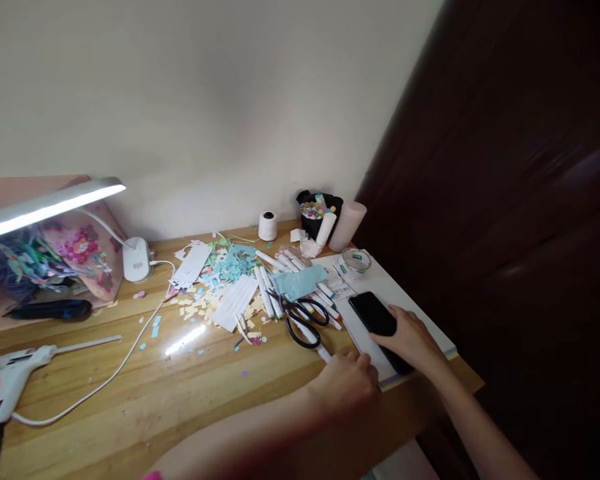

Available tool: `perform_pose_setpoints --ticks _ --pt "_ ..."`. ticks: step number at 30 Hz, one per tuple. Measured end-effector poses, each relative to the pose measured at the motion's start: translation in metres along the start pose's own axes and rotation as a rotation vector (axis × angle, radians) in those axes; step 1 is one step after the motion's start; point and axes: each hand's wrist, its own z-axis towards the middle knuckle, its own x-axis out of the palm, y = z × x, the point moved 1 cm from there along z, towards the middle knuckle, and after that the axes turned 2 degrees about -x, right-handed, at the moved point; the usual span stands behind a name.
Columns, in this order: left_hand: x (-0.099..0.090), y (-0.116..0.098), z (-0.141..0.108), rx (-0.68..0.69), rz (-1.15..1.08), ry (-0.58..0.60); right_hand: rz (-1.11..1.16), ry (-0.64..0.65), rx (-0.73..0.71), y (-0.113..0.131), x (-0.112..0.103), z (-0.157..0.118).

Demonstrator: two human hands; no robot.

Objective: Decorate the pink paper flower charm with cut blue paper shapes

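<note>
My right hand [413,340] grips a black smartphone [373,312], with the thumb along its near side and the fingers at its far side. The phone lies over a white pad or book [390,283] at the right end of the desk. Beside the pad's near left corner, my left hand [347,381] is closed, its fingers curled under; whatever they hold is hidden. A white stick-like piece [324,353] runs from under black-handled scissors [304,323] towards that hand. White markers [264,293] and a light blue packet [300,281] lie behind the scissors.
Paper scraps [235,263] cover the desk's middle. A tape roll [356,260], pink cylinder [347,227], black marker holder [313,223] and thread spool [267,227] stand behind. At left are a lit lamp [50,208], its cord and a glue gun [15,380]. A dark panel [505,200] borders the right.
</note>
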Motion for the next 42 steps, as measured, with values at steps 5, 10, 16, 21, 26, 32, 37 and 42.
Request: perform_pose_setpoints --ticks 5,10,16,21,26,32,37,42 --pt "0.019 -0.019 0.039 -0.112 0.044 -0.016 0.209 -0.038 -0.051 0.004 -0.002 0.018" --pt "0.016 -0.033 0.063 -0.084 0.081 -0.048 0.529 -0.163 0.014 -0.025 -0.014 0.008" --pt "0.026 -0.035 0.088 -0.031 0.171 -0.111 0.987 -0.395 0.254 -0.080 -0.026 -0.076" --pt "0.023 -0.033 0.110 -0.031 0.240 -0.102 1.335 -0.263 0.323 -0.080 -0.023 -0.128" --pt "0.021 -0.040 0.124 0.003 0.273 -0.016 1.543 -0.166 0.343 -0.072 -0.022 -0.131" --pt "0.019 -0.044 0.130 0.063 0.321 0.090 1.663 -0.079 0.412 -0.071 -0.020 -0.122" --pt "0.014 -0.039 0.129 0.091 0.346 0.122 1.701 -0.055 0.450 -0.069 -0.023 -0.112" --pt "0.011 -0.033 0.124 0.118 0.363 0.114 1.698 -0.071 0.468 -0.066 -0.024 -0.108"
